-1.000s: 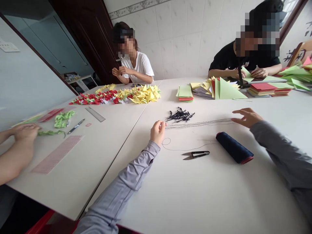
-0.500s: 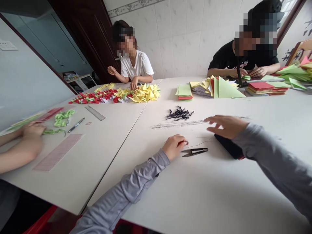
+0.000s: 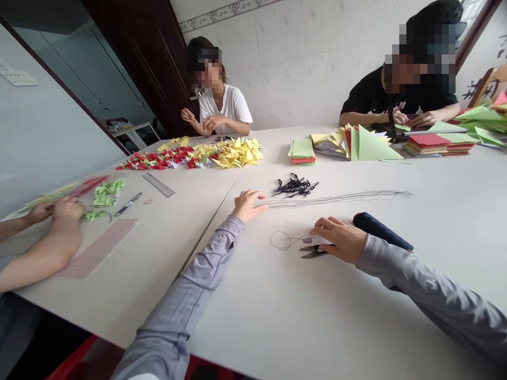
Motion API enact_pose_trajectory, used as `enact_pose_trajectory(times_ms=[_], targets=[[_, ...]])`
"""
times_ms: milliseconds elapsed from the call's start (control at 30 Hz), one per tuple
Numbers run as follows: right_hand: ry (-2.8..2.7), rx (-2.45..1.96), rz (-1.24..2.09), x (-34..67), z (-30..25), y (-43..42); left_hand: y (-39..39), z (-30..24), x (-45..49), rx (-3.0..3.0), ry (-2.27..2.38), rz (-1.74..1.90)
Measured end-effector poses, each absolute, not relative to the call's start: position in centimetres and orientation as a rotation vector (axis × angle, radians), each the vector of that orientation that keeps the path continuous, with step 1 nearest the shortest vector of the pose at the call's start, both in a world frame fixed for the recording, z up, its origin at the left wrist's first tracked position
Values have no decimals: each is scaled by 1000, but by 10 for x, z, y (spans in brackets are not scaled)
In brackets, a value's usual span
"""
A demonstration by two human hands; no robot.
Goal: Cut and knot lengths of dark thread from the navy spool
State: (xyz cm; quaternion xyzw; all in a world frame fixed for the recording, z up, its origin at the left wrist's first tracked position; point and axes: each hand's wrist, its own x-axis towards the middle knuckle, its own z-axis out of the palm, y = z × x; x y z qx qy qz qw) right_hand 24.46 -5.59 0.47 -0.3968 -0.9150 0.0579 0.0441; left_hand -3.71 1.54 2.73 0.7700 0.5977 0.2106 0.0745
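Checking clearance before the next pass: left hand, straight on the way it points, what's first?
Most likely the black thread strands lying on the table just past the left hand's fingertips; depth is hard to judge from this view.

white ceramic wall tiles [image 3: 301, 68] run up to a patterned border strip [image 3: 229, 15], with a dark wooden door [image 3: 138, 63] just beside them. on the left, a pale grey-blue wall [image 3: 43, 132] carries a white switch plate [image 3: 16, 78] above a low shelf [image 3: 132, 132], while a bright, dark-framed window [image 3: 471, 21] sits at the upper right, above black wall decals [image 3: 481, 89].
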Motion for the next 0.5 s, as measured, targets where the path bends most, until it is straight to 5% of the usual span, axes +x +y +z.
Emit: enact_pose_trajectory(times_ms=[267,500], targets=[[-2800,-1143,145,249,8,-54,34,-4,-68,2135,1860,654],[-2651,-1192,333,251,13,-41,18,24,-49,2192,1767,546]])
